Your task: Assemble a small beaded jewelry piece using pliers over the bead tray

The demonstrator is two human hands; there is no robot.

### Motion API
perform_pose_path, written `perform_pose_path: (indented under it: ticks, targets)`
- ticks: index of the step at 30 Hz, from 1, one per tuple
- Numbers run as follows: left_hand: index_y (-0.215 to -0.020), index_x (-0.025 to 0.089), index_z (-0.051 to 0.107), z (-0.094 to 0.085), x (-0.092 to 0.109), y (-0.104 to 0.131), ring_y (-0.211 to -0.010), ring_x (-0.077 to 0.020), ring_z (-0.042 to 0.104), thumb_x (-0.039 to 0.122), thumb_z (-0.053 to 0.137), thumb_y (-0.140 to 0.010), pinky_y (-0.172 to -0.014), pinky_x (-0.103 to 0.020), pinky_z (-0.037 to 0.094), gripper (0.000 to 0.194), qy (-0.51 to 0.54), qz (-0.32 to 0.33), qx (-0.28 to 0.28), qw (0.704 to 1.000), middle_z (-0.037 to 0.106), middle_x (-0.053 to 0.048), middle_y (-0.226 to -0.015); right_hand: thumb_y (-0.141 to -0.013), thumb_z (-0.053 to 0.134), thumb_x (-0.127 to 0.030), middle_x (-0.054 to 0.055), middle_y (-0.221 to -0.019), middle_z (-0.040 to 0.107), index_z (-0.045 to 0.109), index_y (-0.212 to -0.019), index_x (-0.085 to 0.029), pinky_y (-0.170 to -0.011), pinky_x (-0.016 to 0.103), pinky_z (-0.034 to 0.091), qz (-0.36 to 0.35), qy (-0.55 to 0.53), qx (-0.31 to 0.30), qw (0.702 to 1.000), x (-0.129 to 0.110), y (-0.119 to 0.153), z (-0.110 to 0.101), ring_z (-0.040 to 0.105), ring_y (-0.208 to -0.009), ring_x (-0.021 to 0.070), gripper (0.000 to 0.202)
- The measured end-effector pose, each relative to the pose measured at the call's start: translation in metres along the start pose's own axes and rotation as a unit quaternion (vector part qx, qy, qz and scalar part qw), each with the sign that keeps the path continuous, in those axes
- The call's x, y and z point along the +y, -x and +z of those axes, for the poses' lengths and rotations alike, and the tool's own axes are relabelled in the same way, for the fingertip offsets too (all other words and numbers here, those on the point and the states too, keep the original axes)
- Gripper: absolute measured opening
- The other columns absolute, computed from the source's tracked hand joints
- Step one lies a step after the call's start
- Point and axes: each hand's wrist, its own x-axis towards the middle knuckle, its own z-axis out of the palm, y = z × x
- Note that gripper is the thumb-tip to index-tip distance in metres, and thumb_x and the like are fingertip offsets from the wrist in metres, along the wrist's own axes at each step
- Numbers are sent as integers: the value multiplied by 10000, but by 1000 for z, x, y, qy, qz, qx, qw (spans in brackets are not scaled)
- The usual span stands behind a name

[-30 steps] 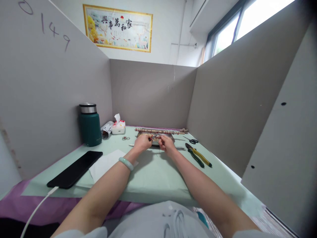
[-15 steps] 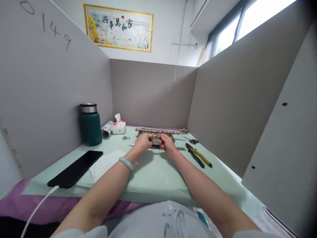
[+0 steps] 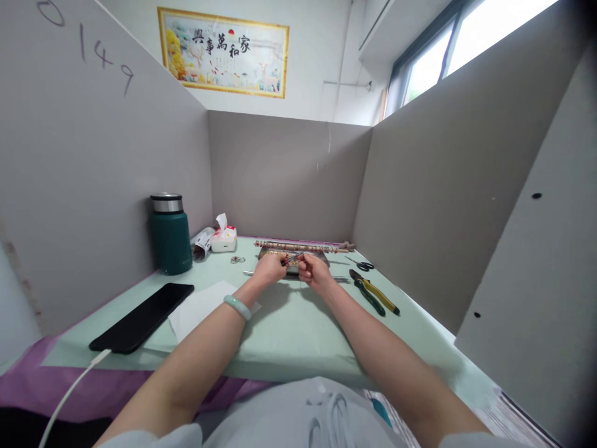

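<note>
My left hand (image 3: 270, 269), with a pale green bangle (image 3: 237, 307) on its wrist, is closed on a small thin metal tool (image 3: 293, 256) that points to the right. Close beside it my right hand (image 3: 314, 271) is pinched near the tool's tip; whatever is between its fingers is too small to make out. Both hands are over the front of a dark tray (image 3: 321, 256) with small beads in it. Behind the tray lies a rod strung with reddish beads (image 3: 303, 247). Thin metal rods (image 3: 342, 280) stick out on both sides beneath the hands.
Pliers with green and yellow handles (image 3: 375, 294) and black scissors (image 3: 362, 265) lie on the right. On the left are a green flask (image 3: 170, 239), a tissue pack (image 3: 224, 239), small rings (image 3: 237, 260), white paper (image 3: 200, 306) and a black phone (image 3: 142, 317) with a cable. Grey panels surround the table.
My right hand has shifted and turned very slightly beside the tool. My left hand and the things on the table look the same.
</note>
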Motion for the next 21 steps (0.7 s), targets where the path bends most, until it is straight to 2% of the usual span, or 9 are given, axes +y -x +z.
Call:
perform_pose_path:
  ticks: [9, 21]
  targets:
    - [-874, 199, 715, 3, -2, -2, -735, -180, 610, 332, 519, -784, -652, -247, 418, 253, 44, 7, -1, 999, 707, -61, -829, -793, 540, -264, -83, -472, 389, 481, -799, -169, -337, 156, 122, 19, -47, -17, 999, -3, 3, 3, 234, -335, 30, 112]
    - [-913, 206, 721, 2, -1, -3, -708, -168, 603, 331, 517, -784, -626, -240, 398, 272, 53, 19, 3, 998, 709, -59, -821, -786, 548, -259, -86, -468, 382, 490, -790, -168, -332, 153, 126, 4, -45, -27, 999, -3, 2, 2, 230, -329, 28, 108]
